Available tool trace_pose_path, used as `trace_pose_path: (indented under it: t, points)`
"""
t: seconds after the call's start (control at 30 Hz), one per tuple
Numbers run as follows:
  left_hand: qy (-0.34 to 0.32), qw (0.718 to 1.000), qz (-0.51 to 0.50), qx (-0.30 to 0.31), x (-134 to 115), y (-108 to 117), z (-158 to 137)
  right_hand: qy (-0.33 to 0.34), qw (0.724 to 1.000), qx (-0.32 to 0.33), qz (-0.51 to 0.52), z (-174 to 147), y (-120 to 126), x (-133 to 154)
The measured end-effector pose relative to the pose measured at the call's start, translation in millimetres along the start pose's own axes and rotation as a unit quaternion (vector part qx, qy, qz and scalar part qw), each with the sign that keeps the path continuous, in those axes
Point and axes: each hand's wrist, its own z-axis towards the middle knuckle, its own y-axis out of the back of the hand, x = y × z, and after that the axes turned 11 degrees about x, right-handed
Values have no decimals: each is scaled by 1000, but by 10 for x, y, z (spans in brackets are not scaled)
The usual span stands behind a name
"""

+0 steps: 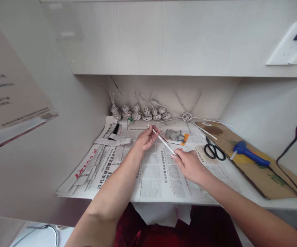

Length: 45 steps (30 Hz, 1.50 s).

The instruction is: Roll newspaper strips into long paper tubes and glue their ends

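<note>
A thin white rolled paper stick (166,144) stretches slantwise between my two hands above the newspaper-covered desk. Its upper end lies in the fingers of my left hand (146,138), which are curled round it. My right hand (189,163) pinches the lower end between thumb and fingers. Just beyond the stick, a grey lump of soft material (174,134) rests on a sheet with an orange corner. Newspaper sheets (153,178) spread under both hands.
Small gourd shapes woven from paper (136,112) line the back wall beside a star-shaped woven piece (187,116). Cut newspaper strips (92,164) lie left. Black scissors (214,151) and a blue glue gun (251,154) are right, the gun on cardboard (261,185). A shelf panel (164,37) overhangs the desk.
</note>
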Motion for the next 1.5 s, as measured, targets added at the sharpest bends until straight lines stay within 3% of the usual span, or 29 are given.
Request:
trace_pose_path:
  t: [0.03, 0.1, 0.13, 0.23, 0.27, 0.3, 0.33, 0.47, 0.5, 0.57, 0.63, 0.77, 0.8, 0.83, 0.87, 0.9, 1.0, 1.07, 1.1, 1.17, 1.2, 1.3, 1.33, 1.37, 1.4, 1.5]
  points:
    - [0, 1000, 0, -1, 2, -6, -2, -8, 1000, 5, 22, 15, -11, -4]
    - [4, 1000, 0, 0, 5, -20, -9, -47, 982, 67, 170, 25, -48, -22]
    - [8, 1000, -1, 3, 6, -29, -14, -67, 954, 113, 271, 20, -68, -33]
    - [17, 1000, -4, 12, 9, -50, -28, -79, 830, 230, 502, -10, -104, -52]
    - [19, 1000, -4, 12, 11, -54, -31, -76, 807, 251, 528, -17, -106, -51]
    - [20, 1000, -4, 12, 13, -55, -32, -79, 804, 258, 530, -19, -102, -47]
    - [18, 1000, -2, 9, 16, -53, -31, -85, 821, 249, 507, -14, -92, -38]
    - [0, 1000, 12, 4, 29, -29, -13, -59, 963, 88, 249, 92, -18, 0]
    - [-3, 1000, 14, 7, 31, -23, -8, -41, 980, 48, 190, 131, 2, 4]
    - [-8, 1000, 14, 15, 32, -19, -2, -42, 985, 16, 169, 200, 27, 1]
    - [-13, 1000, 7, 19, 29, -28, -5, -79, 953, 69, 284, 240, 24, -15]
    - [-3, 1000, -2, 17, 25, -70, -28, -67, 789, 250, 557, 221, -46, -53]
    - [2, 1000, 0, 17, 25, -75, -32, -57, 764, 273, 582, 204, -66, -57]
    - [7, 1000, 4, 16, 26, -75, -34, -56, 756, 281, 589, 184, -83, -58]
    - [10, 1000, 7, 14, 26, -69, -32, -63, 766, 277, 577, 164, -94, -57]
    - [12, 1000, 10, 10, 26, -57, -27, -75, 794, 261, 544, 143, -99, -55]
    - [5, 1000, 12, -8, 29, -5, 1, -88, 929, 135, 332, 79, -70, -65]
    - [-2, 1000, 8, -10, 35, 23, 19, -58, 978, 45, 197, 38, -36, -84]
    - [-3, 1000, 5, -6, 39, 30, 24, -49, 984, 27, 171, 21, -23, -92]
    - [2, 1000, -2, 2, 47, 32, 28, -63, 969, 57, 231, -5, -13, -100]
    - [5, 1000, -7, 4, 50, 29, 27, -75, 946, 97, 300, -13, -17, -97]
    - [9, 1000, -19, 5, 47, 20, 24, -80, 832, 216, 504, -28, -42, -77]
    - [7, 1000, -22, 3, 42, 19, 25, -77, 807, 237, 535, -35, -49, -73]
    - [2, 1000, -24, 0, 35, 20, 27, -80, 801, 243, 541, -45, -53, -73]
    - [-5, 1000, -26, -6, 27, 21, 30, -88, 816, 233, 522, -59, -54, -80]
    - [-23, 999, -31, -26, 7, 16, 36, -105, 921, 141, 349, -137, -27, -127]
